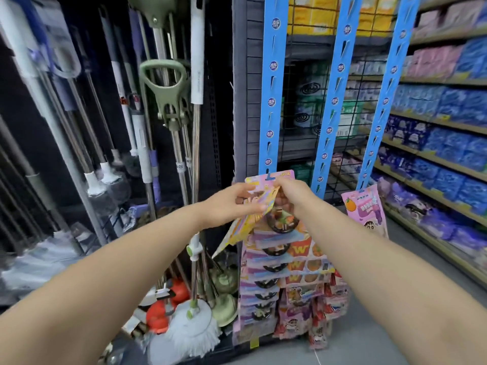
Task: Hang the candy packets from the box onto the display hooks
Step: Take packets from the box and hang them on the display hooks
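While we hang, key relation: the top packet (259,181) has its header right at the lowest hook (269,176) of the left blue strip (272,101) — long axis vertical.
Right grip: the right hand (292,192) pinches that header and is nearer the hook.
Left grip: the left hand (232,204) is clamped round fanned spare packets (241,230), which tilt down-left.
Packet versus grips: up and between both hands, above the hung column (266,262).
Hole on hook: we cannot tell.

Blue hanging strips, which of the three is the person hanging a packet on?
The leftmost strip: the right hand pinches a pink packet at its lower end; the left hand holds spare packets. The middle strip and right strip hang untouched.
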